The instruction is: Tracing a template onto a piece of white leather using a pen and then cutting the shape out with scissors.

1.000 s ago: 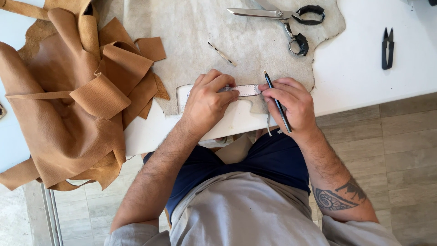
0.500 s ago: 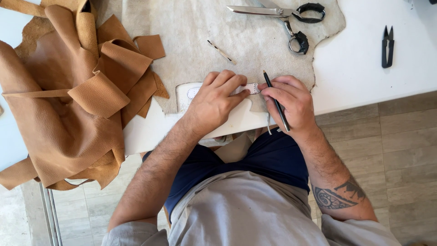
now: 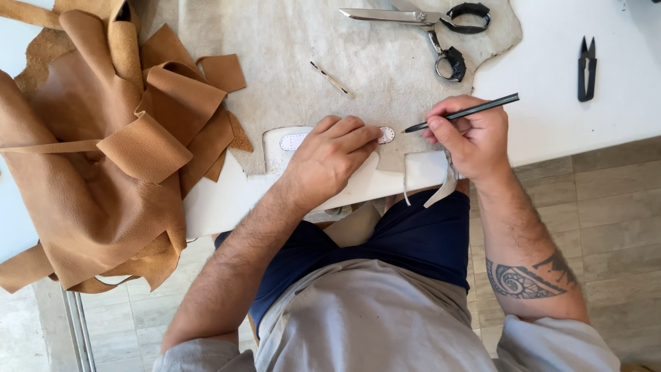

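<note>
The left hand (image 3: 330,160) lies palm down with the fingers stretched out close together and pointing to the right, pressing flat; its bare forearm runs back down and to the left toward the body, the sleeve pushed up past the elbow. The right hand (image 3: 469,136) sits just to the right of it, apart, fingers curled in a writing grip with thumb and forefinger pinched. Its wrist is bent, and the tattooed forearm drops almost straight down.
</note>
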